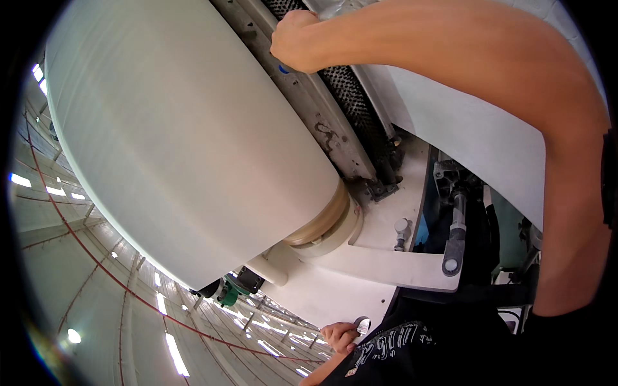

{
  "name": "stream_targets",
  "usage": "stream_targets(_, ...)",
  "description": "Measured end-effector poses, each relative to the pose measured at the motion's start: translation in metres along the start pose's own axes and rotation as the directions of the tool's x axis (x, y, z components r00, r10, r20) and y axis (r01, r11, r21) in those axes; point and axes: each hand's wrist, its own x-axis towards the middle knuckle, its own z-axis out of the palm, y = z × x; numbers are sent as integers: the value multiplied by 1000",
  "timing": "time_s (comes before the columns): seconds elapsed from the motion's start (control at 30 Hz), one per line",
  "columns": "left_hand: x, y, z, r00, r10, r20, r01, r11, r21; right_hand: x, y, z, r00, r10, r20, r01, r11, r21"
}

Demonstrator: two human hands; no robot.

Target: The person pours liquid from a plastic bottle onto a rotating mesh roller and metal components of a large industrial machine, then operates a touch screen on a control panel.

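My right arm reaches in from the right edge and bends across the top. My right hand (297, 42) is closed in a fist over a long grey metal beam (322, 122); what its fingers hold is hidden. A small blue spot (283, 69) shows on the beam just below the fist. Beside the beam lies a huge roll of white material (187, 128), wound on a brown core (322, 219). Low in the view, my left hand (340, 337) has curled fingers at the lower edge of a white machine panel (341, 296). A round rim (364, 325) shows beside those fingers.
A dark, rough-textured roller (351, 96) runs along the beam. Right of it are a white sheet (463, 135), a metal lever arm (456, 231) and a knob (402, 228). A green and black motor part (228, 289) sits under the roll. A red line (129, 289) crosses the hall behind.
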Motion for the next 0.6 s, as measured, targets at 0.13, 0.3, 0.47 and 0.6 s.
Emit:
stream_targets(0.13,-6,-2,2,1000,6,3,-6,1000,0,-9,-10,6,999,-11,39,12,1000,-21)
stream_targets(0.3,-3,-1,6,998,16,-54,-18,1000,-23,-22,-19,13,998,-28,49,28,1000,2)
stream_targets(0.47,0,-1,4,999,24,-30,-25,999,-24,-25,-24,27,995,-90,45,88,995,51)
stream_targets(0.6,-2,-2,4,999,17,-31,-18,999,-34,-33,-33,25,987,-142,79,138,989,61)
